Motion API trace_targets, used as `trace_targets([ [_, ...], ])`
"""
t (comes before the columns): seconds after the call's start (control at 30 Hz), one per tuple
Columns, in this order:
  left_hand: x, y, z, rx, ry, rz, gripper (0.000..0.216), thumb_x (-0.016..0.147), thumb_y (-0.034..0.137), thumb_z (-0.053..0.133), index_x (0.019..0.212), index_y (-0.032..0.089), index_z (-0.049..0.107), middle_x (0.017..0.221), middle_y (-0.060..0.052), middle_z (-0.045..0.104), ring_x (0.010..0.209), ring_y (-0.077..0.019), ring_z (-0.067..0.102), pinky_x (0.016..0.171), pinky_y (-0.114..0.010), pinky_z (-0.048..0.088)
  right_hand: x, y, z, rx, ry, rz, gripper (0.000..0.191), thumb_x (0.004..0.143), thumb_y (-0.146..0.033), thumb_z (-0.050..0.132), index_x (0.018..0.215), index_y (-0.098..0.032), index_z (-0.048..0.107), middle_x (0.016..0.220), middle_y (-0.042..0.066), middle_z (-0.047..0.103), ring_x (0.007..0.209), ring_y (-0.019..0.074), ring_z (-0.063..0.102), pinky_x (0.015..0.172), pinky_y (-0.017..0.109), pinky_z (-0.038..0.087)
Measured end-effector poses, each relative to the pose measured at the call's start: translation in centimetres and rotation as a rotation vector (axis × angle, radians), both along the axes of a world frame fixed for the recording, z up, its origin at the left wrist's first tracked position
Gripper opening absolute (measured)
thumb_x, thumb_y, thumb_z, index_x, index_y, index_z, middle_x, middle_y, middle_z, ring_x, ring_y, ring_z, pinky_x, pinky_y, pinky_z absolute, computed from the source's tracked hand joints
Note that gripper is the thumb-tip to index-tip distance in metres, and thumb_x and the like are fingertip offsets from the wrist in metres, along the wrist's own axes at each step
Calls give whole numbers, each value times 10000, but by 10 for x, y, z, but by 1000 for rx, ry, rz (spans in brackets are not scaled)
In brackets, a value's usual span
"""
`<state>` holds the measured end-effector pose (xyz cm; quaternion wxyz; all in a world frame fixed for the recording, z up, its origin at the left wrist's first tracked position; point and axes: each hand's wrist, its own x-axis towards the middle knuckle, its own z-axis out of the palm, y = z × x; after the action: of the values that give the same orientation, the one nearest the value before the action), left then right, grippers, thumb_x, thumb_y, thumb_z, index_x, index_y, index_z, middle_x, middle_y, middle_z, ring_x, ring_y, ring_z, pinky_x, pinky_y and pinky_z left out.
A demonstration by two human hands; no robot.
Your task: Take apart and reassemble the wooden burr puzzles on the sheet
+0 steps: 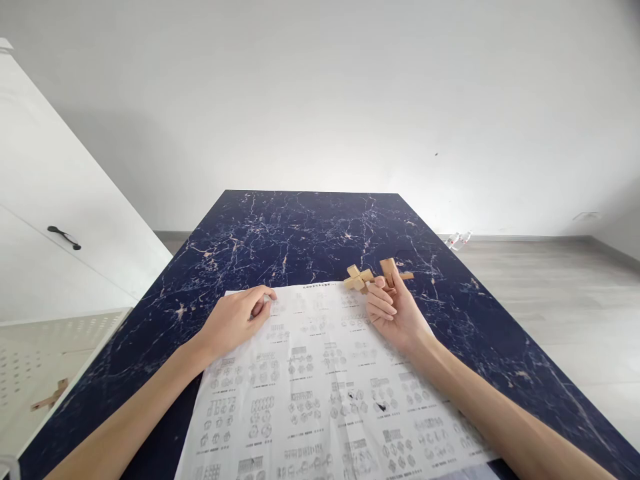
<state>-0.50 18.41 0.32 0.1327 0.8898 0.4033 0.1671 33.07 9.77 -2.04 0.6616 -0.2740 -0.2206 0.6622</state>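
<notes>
A large white sheet printed with rows of small puzzle diagrams covers the near part of the table. My left hand rests on its upper left corner, fingers loosely bent, thumb and forefinger apart, nothing between them. Beyond the sheet's upper right edge is my right hand, turned partly palm up with its fingers curled in. Its thumb presses on a light wooden puzzle piece, whose arm sticks out to the right; the fingers partly hide it. Just left of that hand lies a cross-shaped wooden block puzzle, at the sheet's edge.
The dark blue marbled table reaches toward a white wall. On the left are a white cabinet with a black handle and a perforated white surface bearing a brown wooden cross. Clear bottles stand on the floor at right.
</notes>
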Motion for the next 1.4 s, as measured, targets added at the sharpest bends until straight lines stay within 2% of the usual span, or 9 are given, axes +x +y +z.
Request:
trace_targets([
  [0.27, 0, -2, 2, -31, -1, 30, 298, 1051, 396, 470, 1126, 237, 711, 677, 36, 596, 634, -180, 641, 652, -274, 442, -30, -19, 7, -1, -619, -131, 568, 1050, -724, 593, 760, -237, 556, 573, -62, 396, 482, 108, 298, 455, 278, 285],
  [0.43, 1, -7, 3, 26, -31, -27, 282, 1091, 382, 460, 1111, 231, 696, 767, 12, 666, 694, -179, 658, 688, -292, 457, -43, -37, 12, 157, -1054, 206, 639, 1119, -664, 428, 654, -234, 511, 537, -25, 462, 491, 123, 356, 503, 312, 286],
  [0.57, 12, -27, 7, 67, -298, -112, 462, 1114, 632, 476, 1272, 226, 630, 1038, -68, 723, 930, -229, 681, 873, -367, 539, -52, -46, 16, 357, -1227, 411, 546, 1136, -437, 408, 634, -228, 454, 611, -10, 517, 562, 125, 429, 575, 303, 352],
  [0.67, 25, -49, 10, -163, -504, -206, 749, 1034, 847, 389, 1461, 249, 532, 1400, -156, 649, 1171, -292, 662, 1053, -467, 546, -57, -48, 14, 479, -1262, 460, 515, 1119, -357, 399, 622, -236, 337, 582, -37, 424, 539, 108, 360, 558, 297, 300],
  [0.77, 37, -66, 10, -567, -557, -344, 1007, 881, 950, 537, 1629, 292, 384, 1633, -195, 501, 1453, -403, 551, 1208, -592, 473, -61, -50, 11, 609, -1295, 417, 493, 1109, -344, 422, 653, -239, 271, 575, -67, 309, 517, 97, 266, 537, 295, 243],
  [0.93, 42, -74, 8, -908, -600, -412, 1037, 821, 817, 803, 1630, 302, 408, 1646, -190, 505, 1526, -465, 501, 1233, -660, 443, -67, -52, 9, 769, -1416, 285, 430, 1107, -302, 420, 708, -232, 274, 613, -61, 339, 546, 103, 288, 563, 297, 240],
  [1.13, 45, -81, 8, -921, -580, -423, 762, 1015, 495, 735, 1627, 336, 310, 1585, -145, 507, 1467, -386, 550, 1193, -623, 490, -72, -57, -3, 802, -1604, 210, 401, 1087, -287, 442, 720, -231, 291, 633, -46, 409, 554, 109, 267, 569, 315, 198],
  [1.27, 51, -90, 8, -885, -618, -403, 757, 912, 141, 703, 1546, 359, 352, 1438, -90, 552, 1392, -341, 589, 1080, -532, 573, -75, -59, -6, 788, -1639, 222, 332, 1059, -283, 464, 756, -233, 336, 647, -41, 454, 568, 116, 261, 575, 319, 181],
  [1.4, 51, -89, 7, -804, -641, -317, 712, 849, 53, 645, 1455, 350, 417, 1355, -66, 568, 1273, -287, 627, 1011, -468, 592, -74, -58, 4, 633, -1511, 303, 331, 1047, -304, 522, 766, -232, 362, 644, -60, 426, 545, 99, 311, 571, 290, 238],
])
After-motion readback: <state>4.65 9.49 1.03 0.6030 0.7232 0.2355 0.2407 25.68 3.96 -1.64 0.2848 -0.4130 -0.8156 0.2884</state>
